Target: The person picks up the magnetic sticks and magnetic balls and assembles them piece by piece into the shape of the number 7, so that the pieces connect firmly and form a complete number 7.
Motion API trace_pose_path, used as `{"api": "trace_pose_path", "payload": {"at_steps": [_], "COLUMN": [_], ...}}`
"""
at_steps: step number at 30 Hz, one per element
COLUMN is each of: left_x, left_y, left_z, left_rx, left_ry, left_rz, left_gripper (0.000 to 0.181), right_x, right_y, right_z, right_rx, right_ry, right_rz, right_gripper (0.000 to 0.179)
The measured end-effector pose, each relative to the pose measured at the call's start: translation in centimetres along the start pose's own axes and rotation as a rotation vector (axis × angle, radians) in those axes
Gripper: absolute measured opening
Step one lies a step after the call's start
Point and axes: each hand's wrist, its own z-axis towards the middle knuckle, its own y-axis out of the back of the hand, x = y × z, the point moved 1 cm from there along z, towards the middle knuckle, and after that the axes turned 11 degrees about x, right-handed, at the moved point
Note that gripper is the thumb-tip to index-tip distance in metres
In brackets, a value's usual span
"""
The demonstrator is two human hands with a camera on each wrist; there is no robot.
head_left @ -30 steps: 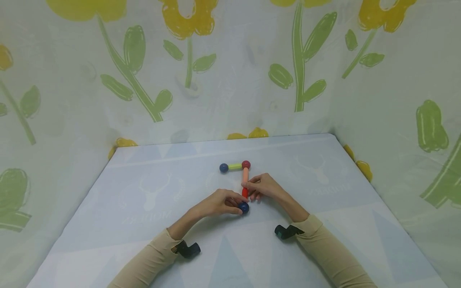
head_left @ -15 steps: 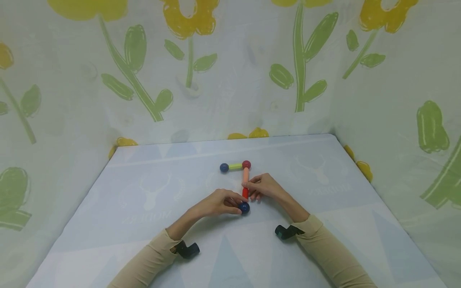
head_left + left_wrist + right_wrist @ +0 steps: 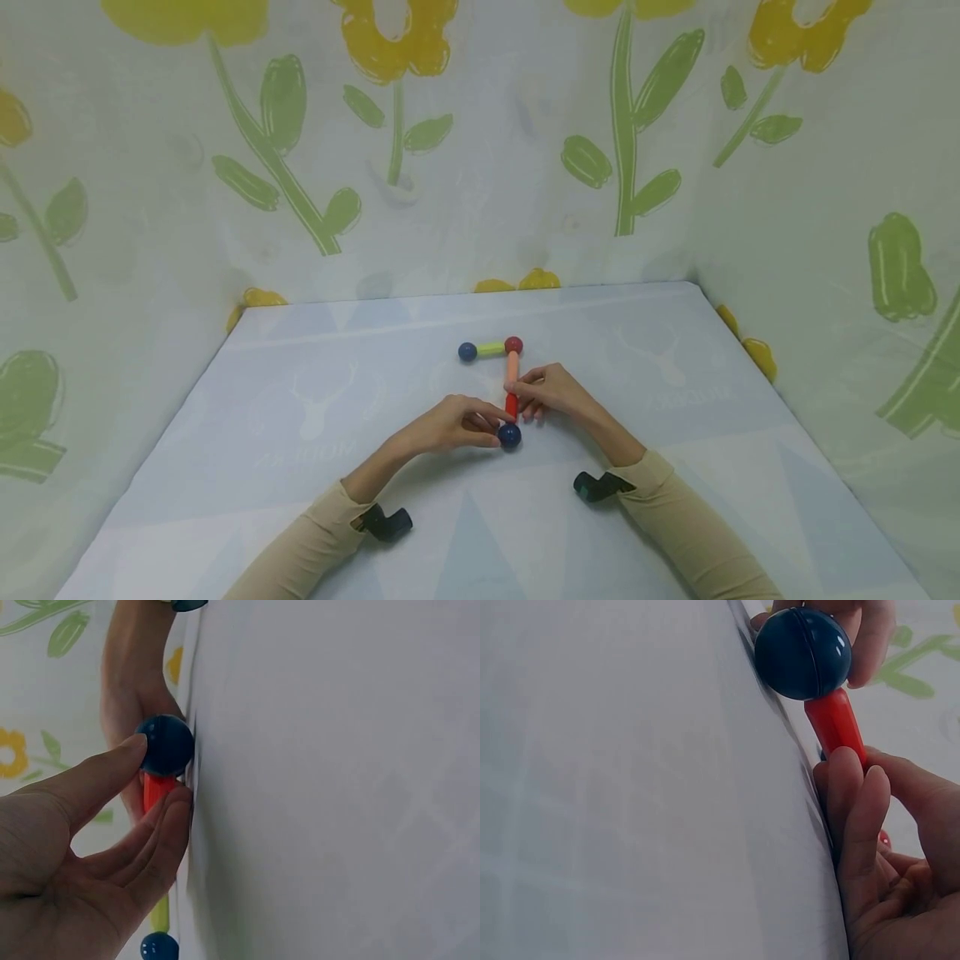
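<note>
A dark blue ball sits at the near end of a red magnetic stick on the table. My left hand holds this ball lightly, its thumb at the ball's side and its fingertips where ball and stick meet. My right hand pinches the red stick between thumb and fingers, partly covering it. Beyond lies a peach stick, in line with the red one, ending at a red ball. From there a yellow-green stick runs left to a second blue ball.
The pieces lie on a pale patterned tabletop. Behind the table's far edge hangs a white curtain printed with flowers. Black wrist cameras are strapped to both forearms, the left one low over the table.
Both hands and the pieces stay nearly in place. The left thumb has slid slightly left, so more of the near blue ball shows.
</note>
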Motion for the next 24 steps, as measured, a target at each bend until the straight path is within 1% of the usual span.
{"api": "trace_pose_path", "payload": {"at_steps": [9, 18, 21, 24], "left_x": [0.4, 1.3, 1.6, 2.0], "left_y": [0.6, 1.9, 2.5, 3.2], "left_z": [-0.7, -1.0, -1.3, -1.7], "left_rx": [-0.047, -0.086, -0.114, -0.149], "left_ry": [0.038, 0.049, 0.075, 0.119], "left_rz": [0.016, 0.054, 0.053, 0.056], "left_gripper": [0.042, 0.044, 0.043, 0.043], "right_x": [-0.3, -0.3, -0.4, -0.5], "right_y": [0.2, 0.5, 0.6, 0.9], "right_z": [0.1, -0.1, -0.1, -0.1], "right_rx": [-0.005, 0.001, 0.008, 0.027], "right_ry": [-0.028, -0.044, -0.052, -0.051], "right_rz": [0.022, 0.040, 0.057, 0.057], "right_gripper": [0.053, 0.057, 0.059, 0.061]}}
